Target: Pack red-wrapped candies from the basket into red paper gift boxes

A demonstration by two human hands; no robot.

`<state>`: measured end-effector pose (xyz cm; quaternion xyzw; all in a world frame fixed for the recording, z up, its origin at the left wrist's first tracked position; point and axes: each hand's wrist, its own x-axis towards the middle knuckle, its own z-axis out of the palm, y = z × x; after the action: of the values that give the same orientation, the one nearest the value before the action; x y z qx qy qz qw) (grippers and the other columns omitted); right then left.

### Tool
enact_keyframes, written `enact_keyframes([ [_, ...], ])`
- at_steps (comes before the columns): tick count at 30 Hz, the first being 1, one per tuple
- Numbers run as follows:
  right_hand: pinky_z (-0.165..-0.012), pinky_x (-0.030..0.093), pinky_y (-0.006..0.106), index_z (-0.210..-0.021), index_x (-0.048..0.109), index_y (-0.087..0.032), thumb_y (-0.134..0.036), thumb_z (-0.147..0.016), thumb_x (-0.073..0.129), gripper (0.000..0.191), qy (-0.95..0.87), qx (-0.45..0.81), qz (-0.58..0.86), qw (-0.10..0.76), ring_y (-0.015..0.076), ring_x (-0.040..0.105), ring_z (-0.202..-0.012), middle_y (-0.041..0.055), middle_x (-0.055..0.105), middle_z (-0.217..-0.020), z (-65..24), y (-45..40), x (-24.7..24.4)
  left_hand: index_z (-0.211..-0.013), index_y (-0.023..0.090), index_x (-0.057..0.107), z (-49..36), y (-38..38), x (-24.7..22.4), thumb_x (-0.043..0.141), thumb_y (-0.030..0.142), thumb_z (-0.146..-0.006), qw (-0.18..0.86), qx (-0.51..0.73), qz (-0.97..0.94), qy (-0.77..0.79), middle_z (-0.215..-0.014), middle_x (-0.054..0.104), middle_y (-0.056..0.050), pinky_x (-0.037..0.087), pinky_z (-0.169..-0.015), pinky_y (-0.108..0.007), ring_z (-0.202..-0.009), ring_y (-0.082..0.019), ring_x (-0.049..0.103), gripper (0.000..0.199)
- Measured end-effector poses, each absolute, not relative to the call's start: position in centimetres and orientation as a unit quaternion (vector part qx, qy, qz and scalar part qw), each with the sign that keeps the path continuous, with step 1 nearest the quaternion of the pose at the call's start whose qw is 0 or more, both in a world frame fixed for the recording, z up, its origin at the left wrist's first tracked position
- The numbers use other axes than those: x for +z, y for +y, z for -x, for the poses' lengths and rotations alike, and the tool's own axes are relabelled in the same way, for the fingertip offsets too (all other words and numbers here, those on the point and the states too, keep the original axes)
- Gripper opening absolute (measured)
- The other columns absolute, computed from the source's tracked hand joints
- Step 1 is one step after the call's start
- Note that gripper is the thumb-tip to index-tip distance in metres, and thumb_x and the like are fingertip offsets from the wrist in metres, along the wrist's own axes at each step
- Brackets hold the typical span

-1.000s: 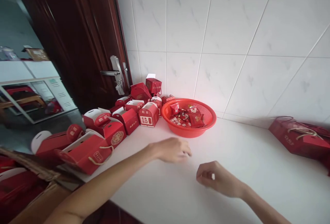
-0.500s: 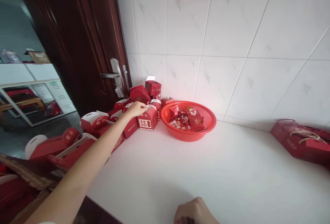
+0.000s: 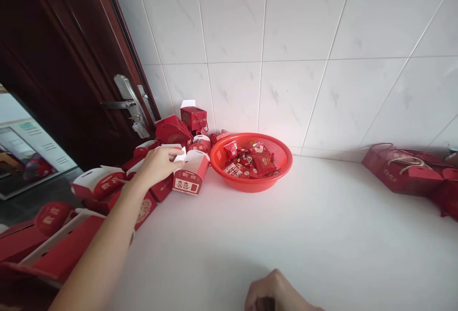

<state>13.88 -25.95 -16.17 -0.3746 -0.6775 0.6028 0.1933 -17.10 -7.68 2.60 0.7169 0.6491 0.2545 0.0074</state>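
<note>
My left hand pinches a white flap edge at the top of a red gift box with pale printed characters on its front. The box leans on the white tabletop, and its white inner surface shows. Right beside it stands an orange-red plastic basket filled with small red-wrapped packets. Low in the view my right hand is curled closed above the tabletop. Whatever lies inside its fingers is hidden.
Several more red gift boxes crowd the left side, some open. A small red box sits at the back against the tiled wall. Red bags with cord handles lie at the right. Behind the boxes is a dark wooden door.
The gift box under my left hand has tipped, and its white inside now shows. The view has turned slightly right. My right hand stays low and closed.
</note>
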Motion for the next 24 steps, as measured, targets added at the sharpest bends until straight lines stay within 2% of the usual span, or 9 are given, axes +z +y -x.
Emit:
enact_keyframes([
  [3,-0.049,0.033,0.021,-0.079,0.068,-0.015,-0.041,-0.08,0.067,0.026,-0.631,0.614,0.398,0.259,0.0076,0.041,-0.052,-0.0039,0.049,-0.057,-13.6,-25.1,-13.0,-0.096,0.026,0.078,15.7,-11.4,3.3,0.062,0.032,-0.072,-0.027,0.267,-0.741,0.615,-0.1,0.075,-0.003,0.053,-0.072,-0.033,-0.076,-0.025,0.069,0.03],
  [6,-0.055,0.038,0.021,-0.109,0.067,-0.017,-0.046,-0.088,0.063,0.036,-0.667,0.522,0.376,0.376,0.0085,0.042,-0.057,-0.003,0.054,-0.068,-13.3,-23.5,-9.1,-0.097,0.029,0.078,13.6,-14.6,3.8,0.055,0.027,-0.079,-0.059,0.282,-0.782,0.553,-0.099,0.075,-0.002,0.054,-0.072,-0.031,-0.086,-0.025,0.069,0.029],
  [8,-0.058,0.04,0.023,-0.124,0.063,-0.019,-0.046,-0.094,0.057,0.041,-0.698,0.458,0.359,0.418,0.0088,0.042,-0.058,-0.0023,0.056,-0.074,-13.0,-22.4,-6.7,-0.1,0.029,0.077,11.9,-16.2,3.8,0.052,0.024,-0.084,-0.067,0.293,-0.805,0.511,-0.101,0.074,-0.001,0.054,-0.073,-0.028,-0.087,-0.022,0.068,0.03],
  [11,-0.053,0.037,0.022,-0.128,0.062,-0.019,-0.049,-0.098,0.051,0.044,-0.732,0.369,0.362,0.444,0.0096,0.039,-0.053,-0.0049,0.049,-0.062,-12.9,-21.5,-4.0,-0.108,0.028,0.076,9.6,-17.6,3.4,0.047,0.022,-0.091,-0.065,0.3,-0.852,0.424,-0.103,0.072,-0.001,0.055,-0.073,-0.025,-0.084,-0.017,0.068,0.033],
  [15,-0.052,0.035,0.021,-0.131,0.061,-0.021,-0.047,-0.101,0.045,0.043,-0.731,0.257,0.442,0.453,0.0084,0.038,-0.047,-0.0058,0.051,-0.058,-13.5,-21.2,-2.1,-0.113,0.024,0.072,7.3,-18.2,2.4,0.044,0.012,-0.092,-0.074,0.311,-0.89,0.326,-0.106,0.069,-0.004,0.056,-0.078,-0.024,-0.086,-0.015,0.068,0.037],
  [18,-0.052,0.036,0.022,-0.107,0.07,-0.021,-0.041,-0.099,0.047,0.031,-0.73,0.189,0.501,0.424,0.0087,0.043,-0.046,-0.0045,0.053,-0.054,-14.7,-21.0,-1.8,-0.114,0.023,0.071,6.3,-18.1,1.7,0.044,0.011,-0.092,-0.081,0.331,-0.888,0.309,-0.103,0.067,-0.004,0.055,-0.07,-0.021,-0.08,-0.013,0.066,0.037],
  [21,-0.052,0.036,0.024,-0.083,0.07,-0.021,-0.035,-0.094,0.051,0.025,-0.74,0.148,0.559,0.344,0.0103,0.048,-0.047,-0.0009,0.062,-0.058,-16.0,-20.8,-1.7,-0.114,0.023,0.071,5.7,-17.9,1.1,0.043,0.011,-0.091,-0.06,0.336,-0.886,0.315,-0.099,0.064,-0.004,0.054,-0.065,-0.021,-0.075,-0.012,0.063,0.038],
  [22,-0.052,0.036,0.024,-0.085,0.07,-0.022,-0.033,-0.092,0.053,0.022,-0.741,0.142,0.574,0.318,0.0112,0.05,-0.048,0.0,0.066,-0.062,-16.3,-20.8,-1.6,-0.114,0.023,0.071,5.6,-17.9,1.0,0.044,0.011,-0.091,-0.048,0.332,-0.887,0.318,-0.099,0.063,-0.005,0.054,-0.065,-0.022,-0.073,-0.012,0.062,0.038],
  [24,-0.053,0.038,0.025,-0.099,0.072,-0.023,-0.028,-0.089,0.055,0.021,-0.743,0.146,0.593,0.274,0.0134,0.056,-0.051,0.0003,0.069,-0.067,-16.9,-21.0,-1.5,-0.114,0.023,0.07,5.5,-17.8,0.7,0.044,0.01,-0.089,-0.019,0.316,-0.892,0.324,-0.098,0.062,-0.005,0.052,-0.062,-0.022,-0.068,-0.011,0.06,0.039],
])
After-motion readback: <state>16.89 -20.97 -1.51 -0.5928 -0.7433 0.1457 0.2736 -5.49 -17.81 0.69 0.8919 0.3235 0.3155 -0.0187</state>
